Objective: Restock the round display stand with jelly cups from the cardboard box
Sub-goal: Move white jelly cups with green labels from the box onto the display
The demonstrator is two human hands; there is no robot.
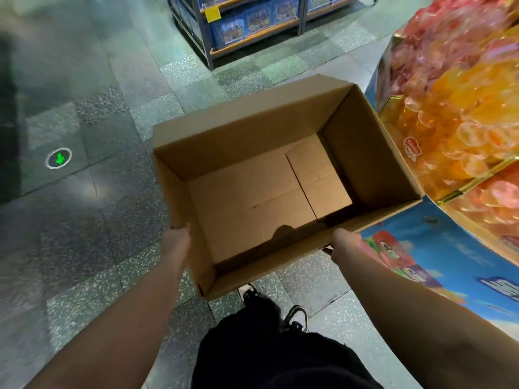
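Note:
An open cardboard box (269, 189) hangs in the air in front of me, and nothing lies inside it. My left hand (177, 240) holds its left side from outside, fingers hidden under the box. My right hand (341, 245) holds the near right edge, fingers curled beneath it. To the right stands the round display stand (438, 248) with a blue printed base. Its tiers are piled with jelly cups (463, 113) in orange, pink and red. The box's right end touches or overlaps the stand's edge.
A metal shelf rack (247, 26) with blue boxed goods stands at the far side of the aisle. The floor is grey speckled tile with a green arrow marker (59, 158) on the left. My legs and shoes (295, 315) are below the box.

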